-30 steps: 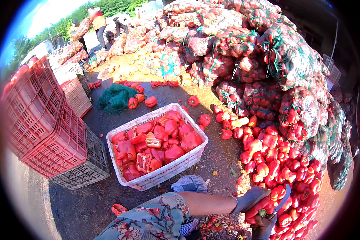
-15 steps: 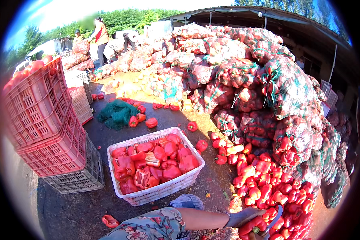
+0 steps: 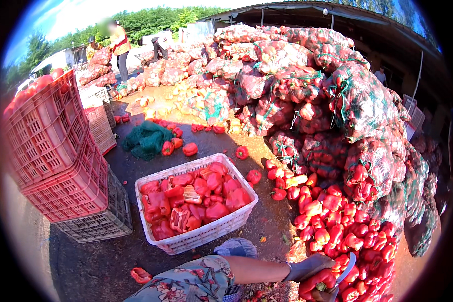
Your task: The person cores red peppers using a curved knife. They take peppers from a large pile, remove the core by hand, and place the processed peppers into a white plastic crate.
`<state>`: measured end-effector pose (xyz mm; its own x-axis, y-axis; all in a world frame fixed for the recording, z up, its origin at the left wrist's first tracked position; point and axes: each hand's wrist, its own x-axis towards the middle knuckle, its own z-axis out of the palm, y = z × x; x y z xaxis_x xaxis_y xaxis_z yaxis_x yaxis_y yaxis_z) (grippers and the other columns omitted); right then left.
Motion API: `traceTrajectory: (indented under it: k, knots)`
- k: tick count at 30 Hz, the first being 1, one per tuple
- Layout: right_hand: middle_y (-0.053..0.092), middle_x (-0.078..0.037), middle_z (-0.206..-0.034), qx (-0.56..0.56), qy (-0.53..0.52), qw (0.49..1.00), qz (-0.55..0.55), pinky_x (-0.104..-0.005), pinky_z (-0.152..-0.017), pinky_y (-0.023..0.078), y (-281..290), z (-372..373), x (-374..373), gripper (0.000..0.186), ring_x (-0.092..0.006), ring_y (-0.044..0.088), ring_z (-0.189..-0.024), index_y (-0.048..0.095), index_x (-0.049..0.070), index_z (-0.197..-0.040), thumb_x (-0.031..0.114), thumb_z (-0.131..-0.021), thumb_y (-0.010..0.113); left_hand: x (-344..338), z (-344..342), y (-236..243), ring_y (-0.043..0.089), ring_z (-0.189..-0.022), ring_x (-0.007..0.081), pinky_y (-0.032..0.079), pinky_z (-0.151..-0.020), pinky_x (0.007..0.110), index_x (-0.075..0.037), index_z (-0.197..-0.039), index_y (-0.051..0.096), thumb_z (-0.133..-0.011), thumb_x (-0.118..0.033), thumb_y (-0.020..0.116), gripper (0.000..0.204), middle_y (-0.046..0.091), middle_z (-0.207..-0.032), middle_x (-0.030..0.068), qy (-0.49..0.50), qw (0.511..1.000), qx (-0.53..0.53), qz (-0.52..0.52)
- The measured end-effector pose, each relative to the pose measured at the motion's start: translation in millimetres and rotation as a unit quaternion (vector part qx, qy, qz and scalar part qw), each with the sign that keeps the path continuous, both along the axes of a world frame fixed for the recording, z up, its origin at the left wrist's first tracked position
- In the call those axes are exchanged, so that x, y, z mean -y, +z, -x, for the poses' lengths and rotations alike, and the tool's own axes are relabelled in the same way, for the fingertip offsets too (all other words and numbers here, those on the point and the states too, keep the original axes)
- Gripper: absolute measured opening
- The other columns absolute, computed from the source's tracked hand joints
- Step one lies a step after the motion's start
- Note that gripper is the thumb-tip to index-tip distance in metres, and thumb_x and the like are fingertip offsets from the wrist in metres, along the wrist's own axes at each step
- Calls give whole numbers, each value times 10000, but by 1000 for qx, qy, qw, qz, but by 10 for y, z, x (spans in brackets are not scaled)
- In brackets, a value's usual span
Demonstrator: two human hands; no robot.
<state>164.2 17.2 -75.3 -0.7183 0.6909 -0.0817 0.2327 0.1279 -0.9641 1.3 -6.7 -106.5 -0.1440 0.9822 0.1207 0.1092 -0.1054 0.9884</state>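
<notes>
My left hand (image 3: 309,267), in a grey glove, reaches in from the left under a floral sleeve and is closed over a red bell pepper (image 3: 309,289). The pepper's green stem faces right. Beside the stem is a knife with a curved, shiny blade (image 3: 348,267), its tip pointing up. My right hand, at the lower edge, is mostly cut off; the knife rises from it. Loose red bell peppers (image 3: 332,234) lie heaped just beyond my hands. Left of the heap stands a white crate (image 3: 206,240) filled with cut red peppers.
Stacked pink crates (image 3: 68,196) top a grey crate (image 3: 98,226) at left. Mesh sacks of peppers (image 3: 362,105) are piled high at right. A green net (image 3: 147,140) and a pepper piece (image 3: 141,275) lie on the ground. People (image 3: 120,43) stand far back.
The view has shifted slightly. My left hand still holds the pepper, whose stem end has turned a little more into view, with the knife close beside it.
</notes>
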Motion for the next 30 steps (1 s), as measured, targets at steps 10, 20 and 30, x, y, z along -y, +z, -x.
traceTrajectory:
  k: [10, 20, 30]
  knots:
    - [629, -73, -988, -113, 194, 938, -263, -361, -621, 546, -264, -326, -246, 473, -218, 632, -776, 594, 120, -1244, 18, -809, 751, -126, -53, -178, 418, -691, 95, 410, -654, 335, -59, -733, 543, -984, -316, 554, 359, 522, -698, 28, 41, 996, 74, -14]
    - [588, -118, -708, 131, 78, 769, -621, -389, -499, 485, -240, -365, -40, 547, -292, 557, -547, 595, 80, -1258, 223, -782, 824, -33, -88, -163, 413, -676, 119, 386, -619, 380, -48, -710, 599, -925, -214, 540, 278, 548, -705, 14, 51, 973, 213, 74]
    - [621, -111, -802, 121, 5, 915, -384, -368, -520, 481, 16, -238, 25, 763, -256, 584, -598, 415, 19, -1400, 275, -800, 811, -182, -48, -240, 566, -871, 93, 480, -774, 308, -57, -1059, 640, -963, -413, 611, 370, 643, -963, 1, -176, 934, 310, -7]
